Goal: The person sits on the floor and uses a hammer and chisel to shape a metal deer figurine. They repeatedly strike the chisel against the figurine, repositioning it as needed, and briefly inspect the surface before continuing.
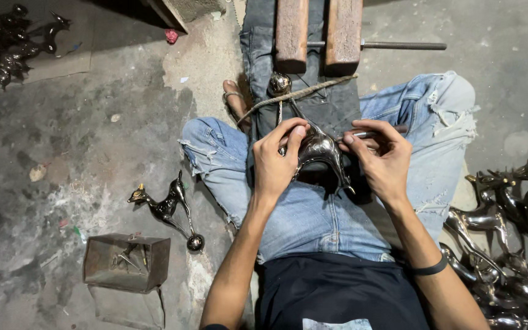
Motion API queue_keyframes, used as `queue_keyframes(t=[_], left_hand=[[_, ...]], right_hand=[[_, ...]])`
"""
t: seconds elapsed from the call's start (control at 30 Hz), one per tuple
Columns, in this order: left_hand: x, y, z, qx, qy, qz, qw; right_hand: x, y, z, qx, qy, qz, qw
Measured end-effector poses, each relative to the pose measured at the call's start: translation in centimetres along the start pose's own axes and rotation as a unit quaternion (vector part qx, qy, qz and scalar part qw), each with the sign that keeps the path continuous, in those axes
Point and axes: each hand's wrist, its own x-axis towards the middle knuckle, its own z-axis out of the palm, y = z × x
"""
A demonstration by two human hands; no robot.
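Left hand (274, 164): our fingers clamp the shiny metal deer figurine (318, 153); we hold it steady
Right hand (381, 160): pinches a thin metal tool (371, 133); we stroke lightly

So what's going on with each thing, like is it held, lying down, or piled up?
Shiny metal animal figure: held on the lap, in both hands.
Left hand: gripping the figure.
Right hand: holding a thin tool against the figure.
Floor figure: lying on its side.
Figure pile: heaped on the floor.
Metal box: open on top.
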Motion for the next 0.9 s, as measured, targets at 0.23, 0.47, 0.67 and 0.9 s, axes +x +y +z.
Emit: queue_keyframes(t=[0.23,0.47,0.67,0.9], left_hand=[[-0.1,0.4,-0.5,-0.008,-0.005,-0.006,1.000],[-0.1,0.4,-0.9,-0.013,-0.008,-0.011,1.000],[-0.1,0.5,-1.0,0.003,-0.003,0.000,1.000],[-0.1,0.4,-0.9,0.002,-0.007,0.003,1.000]], right_hand=[[-0.5,0.6,0.7,0.038,0.018,0.001,0.999],[-0.7,0.2,1.2,0.026,0.023,-0.005,0.999],[-0.1,-0.6,0.9,-0.034,-0.001,-0.003,0.999],[0.5,-1.6,0.4,-0.045,-0.040,-0.005,0.998]])
